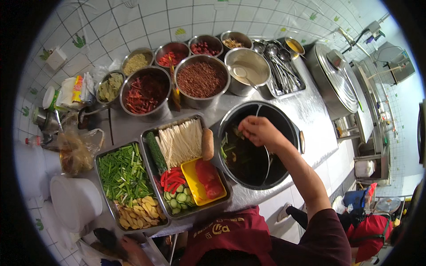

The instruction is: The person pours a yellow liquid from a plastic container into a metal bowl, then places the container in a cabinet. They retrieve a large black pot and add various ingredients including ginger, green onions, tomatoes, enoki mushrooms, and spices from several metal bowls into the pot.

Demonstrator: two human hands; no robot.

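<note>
My right hand [258, 131] is over the divided hot pot [259, 181], its fingers pinched around something small and brownish that I cannot make out. Cut green scallions [224, 146] lie inside the pot's left compartment. My left hand [131, 249] is low at the left, beside a dark object below the trays; what it touches is unclear. Left of the pot, one steel tray holds enoki mushrooms [181, 143], a cucumber [155, 153], red chili pieces [173, 179], cucumber slices [181, 198] and a yellow dish [189, 176] of red slices. Another holds scallions [123, 169] and sliced ginger [141, 212].
Steel bowls of dried chilies [143, 96], red peppercorns [201, 79] and other spices line the back. A tray of ladles and spoons [283, 66] stands behind the pot, a large lidded steel pot [336, 79] to its right. White tubs [76, 202] stand left. Another person [369, 232] is at lower right.
</note>
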